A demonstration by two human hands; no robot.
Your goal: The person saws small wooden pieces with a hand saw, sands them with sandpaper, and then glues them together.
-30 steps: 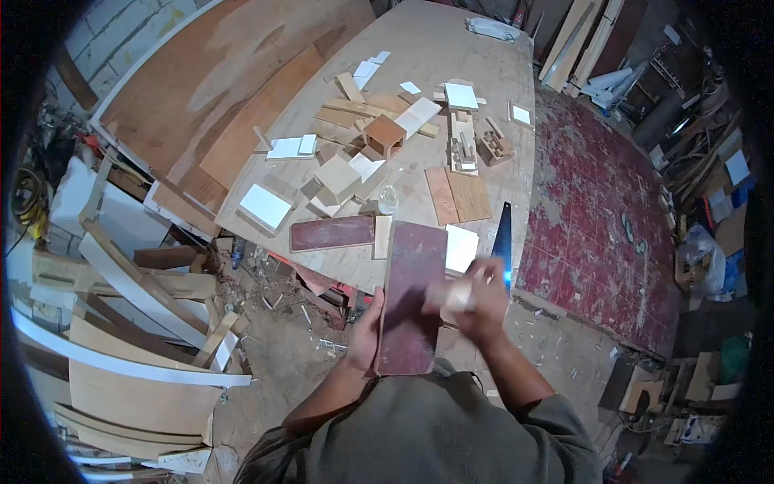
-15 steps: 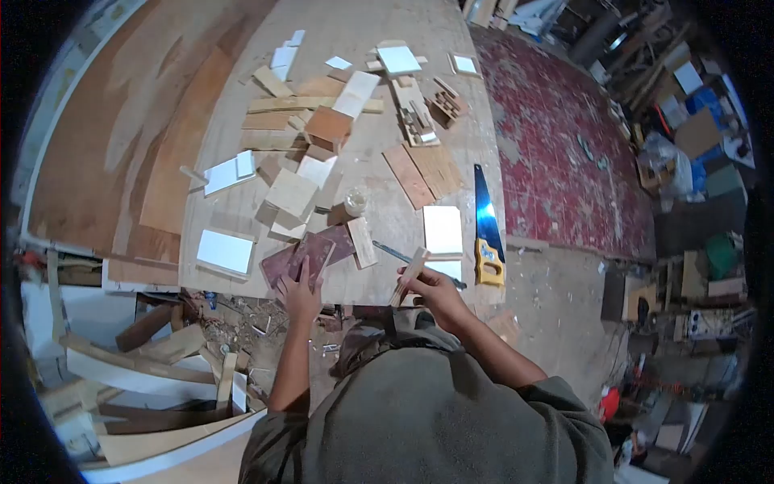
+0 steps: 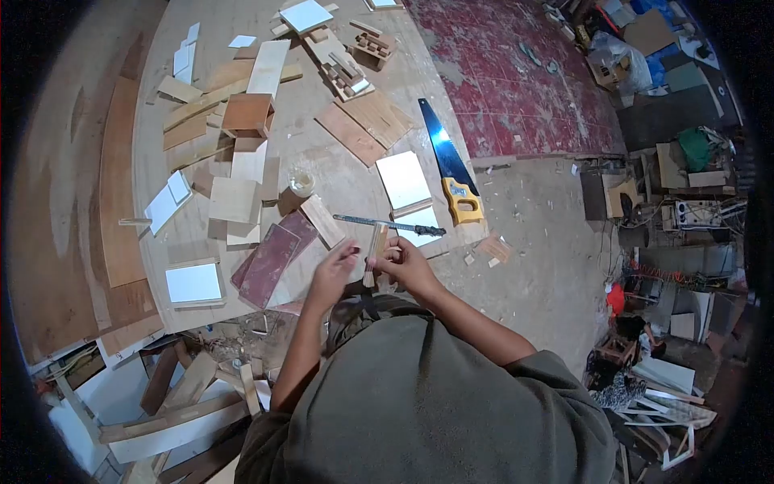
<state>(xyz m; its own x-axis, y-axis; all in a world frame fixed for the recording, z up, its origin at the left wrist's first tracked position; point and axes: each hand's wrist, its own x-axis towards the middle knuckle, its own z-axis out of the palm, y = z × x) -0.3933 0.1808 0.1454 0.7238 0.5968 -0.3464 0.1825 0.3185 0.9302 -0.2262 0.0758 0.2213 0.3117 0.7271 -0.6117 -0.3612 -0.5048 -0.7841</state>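
Observation:
My right hand (image 3: pixel 409 268) is closed on a small wooden piece (image 3: pixel 379 242), held near upright close to my body; its lower end looks split or slotted. Just left of it is my left hand (image 3: pixel 329 276), fingers loosely bent and apart, with nothing visible in them. Beside the left hand lie two overlapping reddish-brown sheets (image 3: pixel 270 266), possibly sandpaper, and a short pale wood block (image 3: pixel 322 222). Beyond the right hand, a thin metal file (image 3: pixel 379 222) with a dark handle rests partly over a white panel (image 3: pixel 418 227).
A handsaw (image 3: pixel 449 157) with a yellow handle lies at the table's right edge. An open jar (image 3: pixel 301 184) stands mid-table among wood blocks, an orange-brown box (image 3: pixel 247 115) and thin boards (image 3: pixel 367 121). Wood offcuts (image 3: pixel 177 411) are piled below left.
My left hand has lifted off the reddish-brown sheets and come right, beside the wooden piece. My right hand still holds that piece, now turned more upright. The whole view has shifted.

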